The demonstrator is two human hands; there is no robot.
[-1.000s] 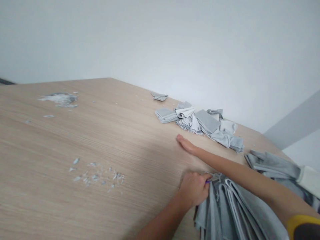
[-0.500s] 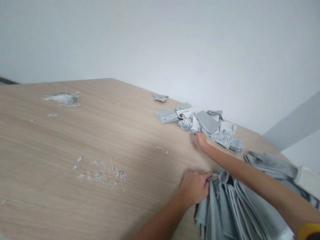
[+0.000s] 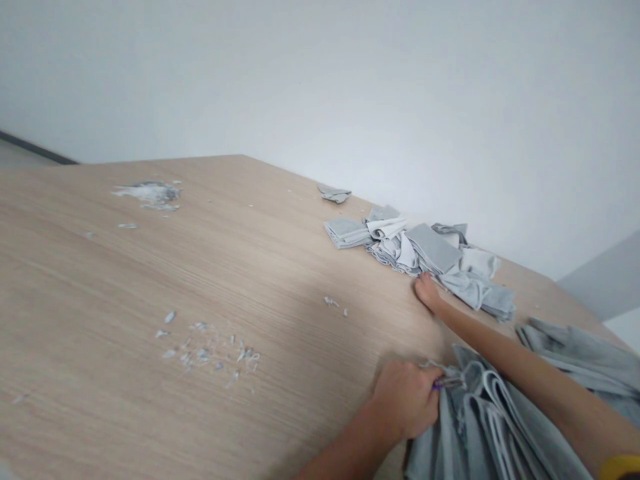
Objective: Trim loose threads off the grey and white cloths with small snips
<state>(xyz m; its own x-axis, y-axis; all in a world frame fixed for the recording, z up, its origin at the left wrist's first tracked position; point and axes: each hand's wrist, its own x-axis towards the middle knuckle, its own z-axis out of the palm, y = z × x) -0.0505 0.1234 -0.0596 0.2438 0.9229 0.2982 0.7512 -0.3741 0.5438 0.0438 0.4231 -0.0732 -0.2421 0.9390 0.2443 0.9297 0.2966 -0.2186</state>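
My left hand [image 3: 407, 398] is closed around a small purple tool [image 3: 438, 384] with a metallic-looking part. Its kind is hidden by my fingers. Right against that hand hangs a thick bunch of folded grey cloth [image 3: 495, 427]. My right hand [image 3: 427, 291] reaches across above the bunch to the near edge of a loose pile of grey cloth pieces [image 3: 434, 248]. Its fingers are drawn together at the pile's edge, and their tips are partly hidden. Among the pieces lies a paler, rolled cloth [image 3: 387, 227].
Another heap of grey cloth [image 3: 583, 357] lies at the right. A single folded scrap [image 3: 334, 194] rests near the wall [image 3: 320, 80]. Lint and thread bits [image 3: 203, 353] are scattered on the wooden table [image 3: 250, 267], with a fluffy clump [image 3: 153, 192] farther back.
The view has shifted slightly, so everything sits farther right. My right hand's fingers now look more drawn together at the pile's edge. My left hand keeps its hold.
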